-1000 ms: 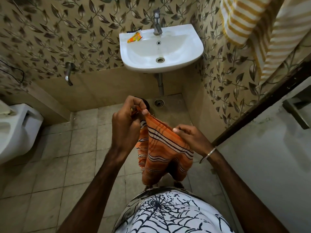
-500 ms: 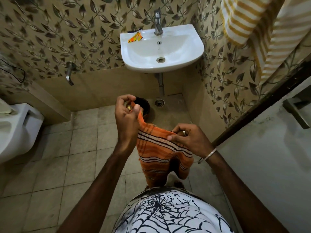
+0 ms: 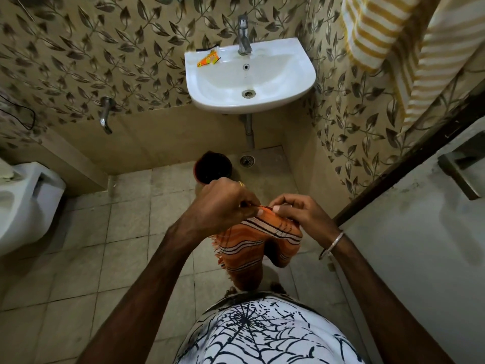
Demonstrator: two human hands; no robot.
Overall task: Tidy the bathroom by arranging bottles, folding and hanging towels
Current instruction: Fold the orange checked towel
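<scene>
Hands now brought together: left hand [image 3: 223,203] and right hand [image 3: 301,214] pinch the top edge of the orange striped towel [image 3: 252,243], apparently folded double, hanging above the tiled floor [image 3: 78,245]

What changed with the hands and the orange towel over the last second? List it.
The left hand and right hand came together, so the pinched top corners of the orange striped towel now meet, folding it in half. Both hands kept their grip. Sink and yellow striped towel unchanged.
</scene>
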